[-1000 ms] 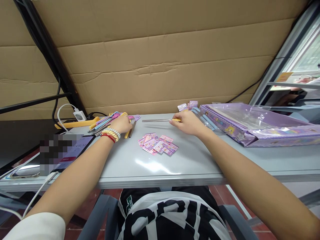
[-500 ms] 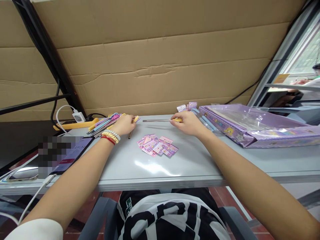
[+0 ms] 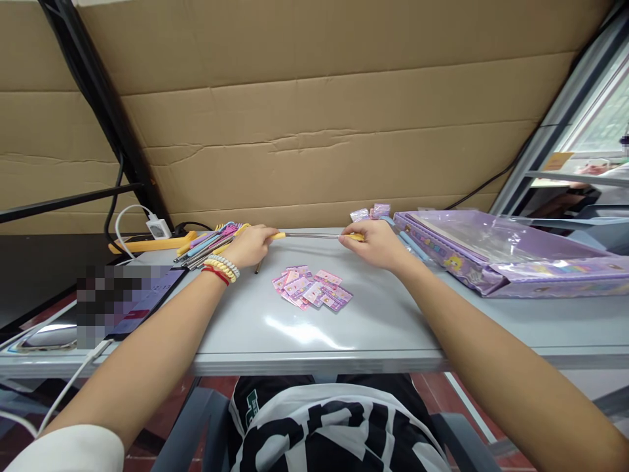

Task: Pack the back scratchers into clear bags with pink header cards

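- Work location: a metal shaft point(image 3: 314, 235) spans the gap between the two hands, above the rear part of the desk point(image 3: 383, 324) and behind a loose pile of cards point(image 3: 312, 289).
- Right grip point(image 3: 372, 242): narrow, pinching a yellow handle point(image 3: 354, 237) at the shaft's right end.
- Left grip point(image 3: 251, 244): narrow, holding a yellow piece point(image 3: 278, 235) that projects from the fingertips towards the shaft. Whether piece and shaft touch or merely overlap in line cannot be told, nor can the number of rods.
- Hazard, slipping: thin, smooth metal likely rolls or twists if either pinch loosens; a dropped rod could land among the cards and scatter them.
- Hazard, misalignment: uneven height or angle between the hands could make the ends slide past each other.
- Hazard, snagging: the left wrist lies close beside a bundle of coloured sticks point(image 3: 196, 254); a backward sweep could spread it. A brown stick point(image 3: 259, 265) projects from below the left fingers and could be knocked askew.
- Hazard, bumping: a wide outward swing of the right forearm could shove the purple box point(image 3: 565, 283).
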The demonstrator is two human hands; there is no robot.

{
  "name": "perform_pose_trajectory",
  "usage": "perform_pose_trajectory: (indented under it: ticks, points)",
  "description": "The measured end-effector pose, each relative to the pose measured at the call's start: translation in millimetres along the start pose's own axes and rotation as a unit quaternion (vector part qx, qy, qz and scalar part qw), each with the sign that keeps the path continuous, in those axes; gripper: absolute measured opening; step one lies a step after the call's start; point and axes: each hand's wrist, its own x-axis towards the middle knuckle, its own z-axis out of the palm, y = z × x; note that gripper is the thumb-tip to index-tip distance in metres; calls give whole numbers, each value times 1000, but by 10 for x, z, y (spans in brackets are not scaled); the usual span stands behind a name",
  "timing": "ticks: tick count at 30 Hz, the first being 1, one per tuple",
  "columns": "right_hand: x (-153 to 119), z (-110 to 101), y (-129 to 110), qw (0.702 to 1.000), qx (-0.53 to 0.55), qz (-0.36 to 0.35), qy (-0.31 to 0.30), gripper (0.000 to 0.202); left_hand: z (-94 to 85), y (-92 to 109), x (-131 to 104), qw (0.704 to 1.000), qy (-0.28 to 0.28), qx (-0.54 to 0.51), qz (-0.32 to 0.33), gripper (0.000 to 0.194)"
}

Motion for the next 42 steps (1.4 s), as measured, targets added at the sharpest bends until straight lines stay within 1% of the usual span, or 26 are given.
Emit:
perform_pose_trajectory:
  ticks: [3, 6, 9, 14, 17, 19, 22, 25, 28, 30, 32, 34, 37, 40, 42]
  points:
    - [1, -11, 16, 1000, 13, 17, -3, 28, -40, 10, -9, 1000, -5, -24, 7, 46]
    - [5, -14, 79, 998, 34, 38, -22, 32, -76, 23, -25, 998, -13, -59, 34, 43]
    - [10, -13, 156, 996, 53, 52, -42, 36, -87, 45, -43, 996, -31, -68, 51, 43]
    - [5, -13, 229, 994, 79, 69, -44, 40, -106, 103, -76, 993, -1, -114, 25, 45]
    - [-2, 2, 247, 993, 86, 64, -47, 40, -139, 147, -87, 995, -6, -95, 14, 42]
    - [-7, 28, 252, 992, 93, 64, -52, 41, -145, 187, -86, 995, -15, -100, 15, 40]
    - [-24, 86, 233, 991, 102, 62, -63, 43, -116, 288, -86, 990, -38, -134, 20, 38]
    - [-52, 143, 157, 992, 93, 43, -75, 43, -82, 436, -102, 988, -50, -149, 7, 37]
    - [-76, 168, 51, 993, 84, 23, -78, 43, -89, 556, -128, 991, -41, -127, -7, 38]
    - [-76, 169, 6, 994, 77, 17, -76, 45, -109, 589, -138, 993, -30, -110, -5, 38]
    - [-60, 168, 15, 994, 68, 15, -83, 47, -122, 593, -139, 995, -20, -95, 5, 38]
    - [-34, 170, 90, 992, 64, 19, -103, 50, -123, 593, -138, 996, -18, -82, 24, 39]
    - [0, 167, 291, 988, 62, 41, -137, 57, -119, 618, -147, 994, -33, -86, 56, 35]
    - [14, 157, 484, 985, 56, 89, -134, 61, -125, 665, -175, 986, -50, -139, 79, 35]
    - [18, 163, 551, 984, 39, 117, -132, 62, -126, 696, -199, 978, -43, -183, 85, 35]
